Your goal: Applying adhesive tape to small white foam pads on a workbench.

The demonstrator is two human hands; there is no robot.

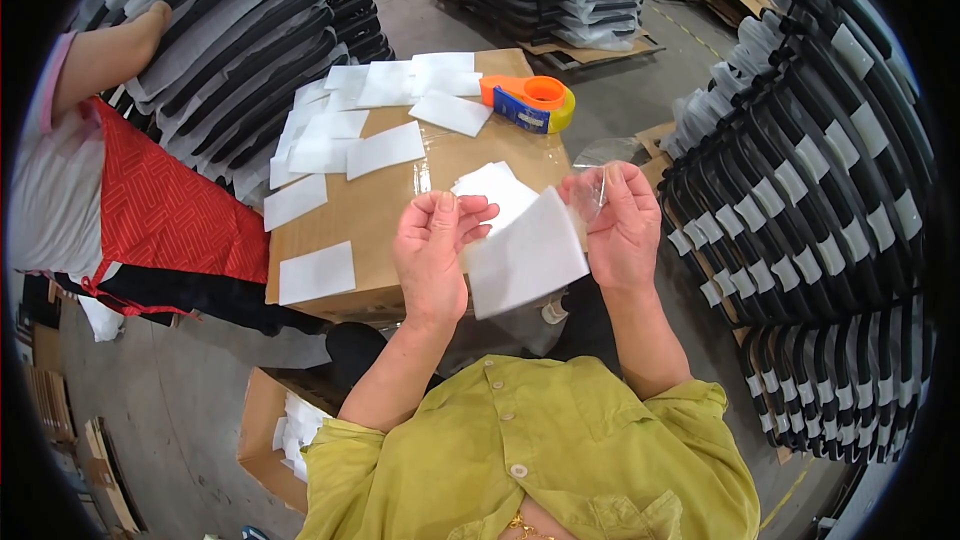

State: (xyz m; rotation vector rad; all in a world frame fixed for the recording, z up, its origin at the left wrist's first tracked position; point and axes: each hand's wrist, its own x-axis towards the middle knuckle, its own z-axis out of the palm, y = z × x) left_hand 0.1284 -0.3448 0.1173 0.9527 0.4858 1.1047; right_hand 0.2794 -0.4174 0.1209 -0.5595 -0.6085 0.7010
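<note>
My right hand (625, 230) pinches a crinkled strip of clear tape (590, 195) between thumb and fingers. Beside it, a white foam sheet (528, 258) hangs tilted between my hands, over the carton's near edge; whether the tape bears it I cannot tell. My left hand (435, 255) is closed, thumb against forefinger, at the sheet's left; what it holds, if anything, is too small to make out. Behind the sheet lie more white foam pieces (490, 185) on a brown carton (390, 220). Other white sheets (385, 150) spread over its far and left parts.
An orange, blue and yellow tape dispenser (530, 102) sits at the carton's far right corner. Stacked black curved frames (800, 210) rise at right, others (230, 50) at left. A co-worker in a red apron (175, 190) stands left. An open box (270, 430) of white pieces is lower left.
</note>
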